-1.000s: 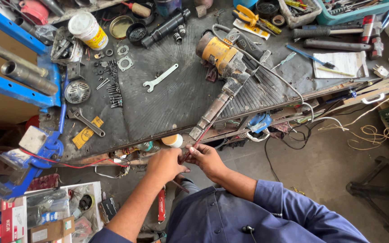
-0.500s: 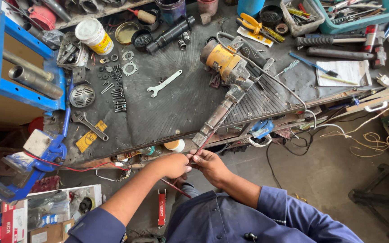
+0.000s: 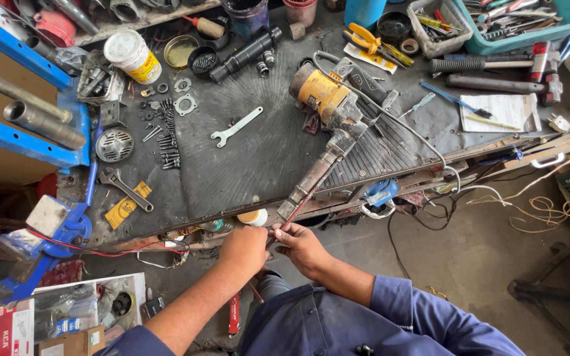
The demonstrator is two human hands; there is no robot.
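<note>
both hands pinch together on the thin red rod at the bench's front edge; keep it aligned with the hammer drill's nose

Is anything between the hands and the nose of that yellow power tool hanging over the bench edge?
Nothing visible. Both the left hand and right hand are already at the tip of the yellow power tool, with a thin red rod running between them.

Bright, even daylight; shadows are soft, the bench shows mild sheen, focus is sharp (edges bend from wide-angle distortion).
</note>
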